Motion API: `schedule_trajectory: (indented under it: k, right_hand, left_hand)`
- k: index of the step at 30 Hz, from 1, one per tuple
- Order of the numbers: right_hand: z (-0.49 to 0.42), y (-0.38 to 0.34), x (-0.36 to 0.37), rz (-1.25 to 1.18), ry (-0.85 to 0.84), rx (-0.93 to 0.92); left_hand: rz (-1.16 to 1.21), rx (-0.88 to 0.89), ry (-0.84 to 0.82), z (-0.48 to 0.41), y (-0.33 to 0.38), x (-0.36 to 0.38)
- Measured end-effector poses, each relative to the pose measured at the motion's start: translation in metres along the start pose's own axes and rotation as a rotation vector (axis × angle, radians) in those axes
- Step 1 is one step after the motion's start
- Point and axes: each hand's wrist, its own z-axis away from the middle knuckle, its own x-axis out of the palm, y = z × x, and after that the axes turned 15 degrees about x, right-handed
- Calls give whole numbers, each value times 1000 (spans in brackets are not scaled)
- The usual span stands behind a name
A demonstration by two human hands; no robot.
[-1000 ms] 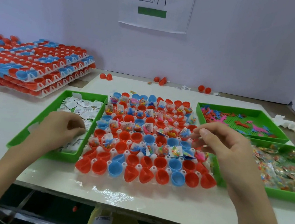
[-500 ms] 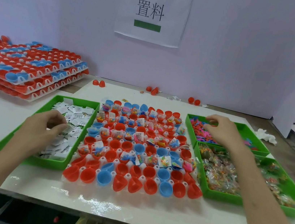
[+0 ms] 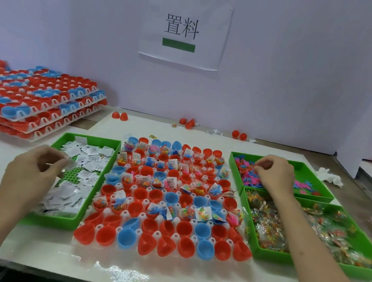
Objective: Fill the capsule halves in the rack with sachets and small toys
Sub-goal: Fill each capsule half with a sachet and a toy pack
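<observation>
In the middle of the white surface [image 3: 161,278], a white rack [image 3: 156,233] packed with red and blue capsule halves [image 3: 126,239]. Many halves in the back and middle rows holding little packets and toys; the two front rows just open cups.

To the left of the rack, touching it, a green tray [image 3: 54,220] with a heap of white sachets [image 3: 89,158]. To the right, two more green trays: the far tray [image 3: 292,195] with small pink and blue toys [image 3: 247,175], the near tray [image 3: 306,263] with clear bags of tiny bright bits [image 3: 268,226].

Over the sachet tray, the left hand [image 3: 32,172], fingers curled with the thumb close to them, right above the sachets. Too blurry to tell if a sachet is pinched there.

In the far tray, the right hand [image 3: 273,174], fingers bent down with the tips on the toy pile. Hard to tell if a toy is caught between them.

Both hands beside the rack, not over it.

Far back on the left, a stack of filled racks [image 3: 30,100]. On the wall, a paper sign [image 3: 184,28].
</observation>
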Motion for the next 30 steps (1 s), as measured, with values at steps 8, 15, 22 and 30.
schedule_trajectory:
  k: [8, 15, 22, 30]
  right_hand:
    - [21, -49, -50, -389, -21, -64]
    - [148, -108, -96, -867, -323, -179]
    - [217, -116, -100, -925, -394, -278]
    - [219, -110, -91, -890, -369, -271]
  left_hand:
    - [398, -11, 294, 4, 47, -7]
    - [824, 29, 236, 33, 187, 12]
    - [1118, -75, 245, 61, 224, 40]
    - [1202, -135, 183, 69, 233, 50]
